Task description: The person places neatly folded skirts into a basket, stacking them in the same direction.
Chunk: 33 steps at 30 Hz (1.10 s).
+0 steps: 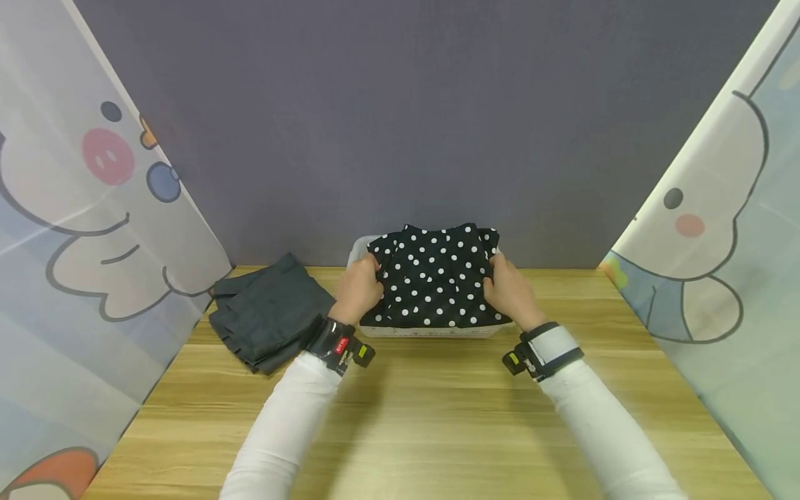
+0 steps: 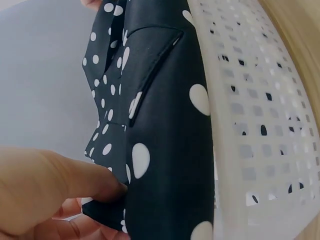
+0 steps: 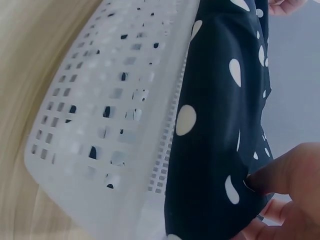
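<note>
A black garment with white polka dots [image 1: 434, 278], apparently folded, lies across the top of a white plastic basket [image 1: 431, 332]. My left hand [image 1: 359, 288] grips its left side, and my right hand [image 1: 512, 292] grips the right side. Close up in the left wrist view, the thumb and fingers of the left hand [image 2: 45, 190] pinch the cloth edge, near a flap on the garment [image 2: 165, 110]. The right wrist view shows the right hand [image 3: 295, 195] pinching the other edge. Dotted cloth also shows through the holes of the basket wall [image 3: 100, 100].
Dark grey folded cloth [image 1: 269, 312] lies on the wooden table [image 1: 437, 417], left of the basket. A grey panel [image 1: 406, 125] rises behind the table. Cartoon-printed sheets stand at the left [image 1: 62, 278] and right [image 1: 700, 264].
</note>
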Tool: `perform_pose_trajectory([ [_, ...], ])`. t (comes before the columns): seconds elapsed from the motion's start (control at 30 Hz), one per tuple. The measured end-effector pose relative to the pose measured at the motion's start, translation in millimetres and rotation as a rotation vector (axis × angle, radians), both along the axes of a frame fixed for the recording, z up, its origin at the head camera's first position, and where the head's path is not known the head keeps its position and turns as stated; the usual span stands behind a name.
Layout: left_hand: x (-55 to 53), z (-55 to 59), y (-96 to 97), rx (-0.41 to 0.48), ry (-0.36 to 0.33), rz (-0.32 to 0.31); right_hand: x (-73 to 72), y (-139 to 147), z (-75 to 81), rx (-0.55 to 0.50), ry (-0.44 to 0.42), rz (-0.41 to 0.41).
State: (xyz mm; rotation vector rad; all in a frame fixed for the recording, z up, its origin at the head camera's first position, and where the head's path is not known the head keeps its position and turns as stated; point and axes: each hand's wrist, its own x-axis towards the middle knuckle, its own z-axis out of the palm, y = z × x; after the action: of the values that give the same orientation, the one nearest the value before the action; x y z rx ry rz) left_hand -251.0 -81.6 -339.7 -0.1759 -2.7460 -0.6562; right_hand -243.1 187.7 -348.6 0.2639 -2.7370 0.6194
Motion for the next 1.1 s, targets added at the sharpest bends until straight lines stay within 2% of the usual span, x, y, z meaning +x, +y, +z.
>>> perform_pose_trajectory([
  [0.2,-12.6,0.2,-0.2,-0.039,0.004,-0.006,-9.1,-2,7.6,0.003,-0.086,-0.018],
  [0.37,-20.6,-0.3,1.3,-0.067,-0.018,-0.003,-19.8,-1,8.5,0.011,-0.132,-0.021],
  [0.63,-35.9,0.0,3.5,-0.083,-0.118,0.019,-37.6,0,7.3,0.057,-0.258,-0.036],
  [0.77,-42.8,0.9,4.1,-0.103,-0.184,0.038,-42.2,-2,8.1,0.074,-0.319,-0.044],
  [1.1,-55.2,-6.8,2.4,-0.162,-0.27,0.035,-47.8,-3,13.0,0.113,-0.462,-0.03],
])
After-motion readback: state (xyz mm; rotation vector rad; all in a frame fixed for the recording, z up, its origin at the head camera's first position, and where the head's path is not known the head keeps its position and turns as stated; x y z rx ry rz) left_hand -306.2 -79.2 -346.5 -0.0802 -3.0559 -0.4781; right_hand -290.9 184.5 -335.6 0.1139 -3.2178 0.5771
